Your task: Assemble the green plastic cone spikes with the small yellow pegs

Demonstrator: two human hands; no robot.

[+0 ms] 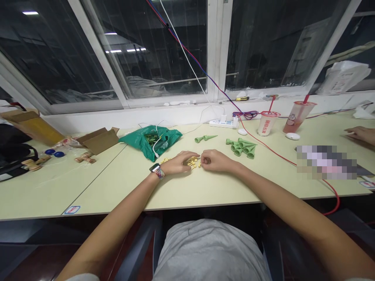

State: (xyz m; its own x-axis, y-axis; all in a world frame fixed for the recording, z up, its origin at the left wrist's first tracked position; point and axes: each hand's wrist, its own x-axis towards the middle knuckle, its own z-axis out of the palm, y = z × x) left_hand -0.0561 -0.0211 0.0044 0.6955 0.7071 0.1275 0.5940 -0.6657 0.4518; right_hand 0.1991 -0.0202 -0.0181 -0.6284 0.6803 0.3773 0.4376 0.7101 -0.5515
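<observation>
- Grey T-shirt (pixel 205 253) fills the bottom edge, with two bare forearms reaching forward from it over the table edge.
- Long cream table (pixel 88 195) spans the view below a dark window (pixel 152 50) in a white frame.
- Red cable (pixel 281 157) crosses the tabletop on the right and drops past its front edge.
- Crumpled green plastic bag (pixel 150 141) lies at the far side, left of the hands.
- Brown cardboard box (pixel 98 140) sits open farther left, near light wooden pieces (pixel 84 158).
- Two plastic cups with red straws (pixel 267 123) stand at the far right, beyond a white power strip (pixel 223 123).
- Co-worker's hand (pixel 361 134) rests at the right edge, well apart.
- Left hand (pixel 178 163) is curled, fingers bent down over the yellow pieces, with a black smartwatch (pixel 154 168) on the wrist; whether it grips any, I cannot tell.
- Right hand (pixel 212 160) is loosely closed just beside the left, its grip also unclear.
- Small yellow pieces (pixel 192 162) lie scattered on the table between and under both hands.
- Green cone-shaped pieces (pixel 240 147) lie in a cluster beyond the right hand, with two more (pixel 205 137) just left of them.
</observation>
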